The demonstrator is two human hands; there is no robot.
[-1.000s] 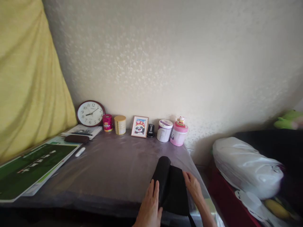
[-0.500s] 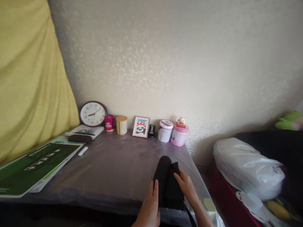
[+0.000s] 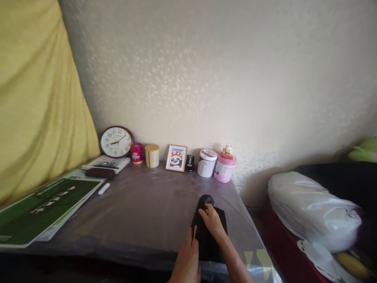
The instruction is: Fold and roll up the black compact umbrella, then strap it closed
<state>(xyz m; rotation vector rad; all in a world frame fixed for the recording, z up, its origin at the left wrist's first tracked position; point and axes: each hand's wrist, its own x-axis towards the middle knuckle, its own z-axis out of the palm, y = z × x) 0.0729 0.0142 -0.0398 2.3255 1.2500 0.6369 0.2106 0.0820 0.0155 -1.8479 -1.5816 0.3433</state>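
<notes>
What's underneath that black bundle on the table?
The black bundle appears to rest on the grey tabletop, which shows on either side. The spot directly beneath is covered, so anything flat there can't be seen.

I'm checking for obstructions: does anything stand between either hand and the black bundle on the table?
Nothing visible does. The right hand rests on top of the black bundle, and the left hand lies against its left side. The white tub and pink tub stand beyond its far end.
</notes>
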